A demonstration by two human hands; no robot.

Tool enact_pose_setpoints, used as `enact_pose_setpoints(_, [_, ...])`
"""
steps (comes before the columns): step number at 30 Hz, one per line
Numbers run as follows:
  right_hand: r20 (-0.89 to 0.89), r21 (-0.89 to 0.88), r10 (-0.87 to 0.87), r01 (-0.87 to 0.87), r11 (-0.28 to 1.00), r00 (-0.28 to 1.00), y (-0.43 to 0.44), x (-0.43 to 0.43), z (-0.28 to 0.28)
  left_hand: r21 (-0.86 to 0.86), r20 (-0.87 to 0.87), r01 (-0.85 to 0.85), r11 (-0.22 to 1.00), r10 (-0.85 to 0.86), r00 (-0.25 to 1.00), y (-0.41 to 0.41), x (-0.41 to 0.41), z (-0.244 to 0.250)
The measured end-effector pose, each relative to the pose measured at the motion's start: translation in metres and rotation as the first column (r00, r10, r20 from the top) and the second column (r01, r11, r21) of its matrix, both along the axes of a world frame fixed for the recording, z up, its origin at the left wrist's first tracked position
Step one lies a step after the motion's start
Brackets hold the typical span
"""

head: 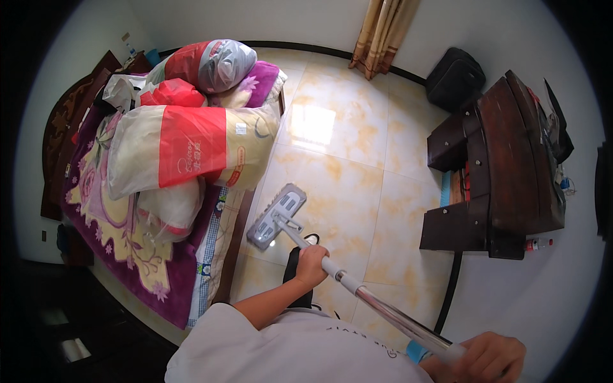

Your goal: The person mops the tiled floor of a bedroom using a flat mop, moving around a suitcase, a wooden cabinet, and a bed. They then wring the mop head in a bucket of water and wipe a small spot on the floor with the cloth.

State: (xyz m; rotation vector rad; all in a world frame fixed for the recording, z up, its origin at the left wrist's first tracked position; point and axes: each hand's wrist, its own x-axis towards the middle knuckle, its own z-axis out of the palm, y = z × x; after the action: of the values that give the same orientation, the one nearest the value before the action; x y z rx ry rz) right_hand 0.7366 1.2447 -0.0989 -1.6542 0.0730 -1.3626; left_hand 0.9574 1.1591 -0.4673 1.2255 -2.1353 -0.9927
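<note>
A flat mop (pixel 277 216) with a grey pad lies on the marbled tile floor (pixel 330 191), close beside the bed's wooden side rail. Its metal pole (pixel 397 316) runs from the head down to the lower right. My left hand (pixel 312 264) is closed around the lower part of the pole, near a white collar. At the bottom right, my right hand (pixel 493 356) grips the pole's upper end; part of that end is hidden under the fingers.
At left, the bed (pixel 184 287) holds several stuffed plastic bags (pixel 191 143) on a purple floral blanket. A dark wooden desk (pixel 507 158) stands at right, near a black suitcase (pixel 455 79). A patterned curtain (pixel 380 38) hangs at the far wall.
</note>
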Motion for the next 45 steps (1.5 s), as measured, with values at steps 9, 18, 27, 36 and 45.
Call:
enact_pose_setpoints(9, [0.259,-0.054,0.02,-0.006,0.999,0.966,-0.058,-0.012,-0.016,-0.107,-0.233,-0.201,0.974,0.172,0.957,-0.048,-0.036,-0.017])
enact_pose_setpoints(18, [0.159,0.029,-0.282,0.281,0.959,0.946,-0.184,-0.047,-0.068,-0.251,-0.303,-0.276,0.928,0.196,0.933,-0.258,-0.103,-0.08])
enact_pose_setpoints(27, [-0.151,0.287,-0.596,0.612,0.737,0.789,-0.176,-0.094,-0.114,-0.203,-0.115,-0.063,0.977,0.04,0.993,-0.394,-0.135,-0.18])
enact_pose_setpoints(36, [0.044,0.252,-0.906,0.873,0.417,0.421,-0.101,-0.045,-0.091,-0.201,-0.235,0.084,0.976,-0.131,0.963,-0.284,-0.175,-0.135])
enact_pose_setpoints(45, [-0.11,0.323,-0.927,0.895,0.307,0.358,0.005,0.015,-0.109,-0.166,-0.136,0.253,0.953,-0.277,0.951,-0.17,-0.132,-0.066])
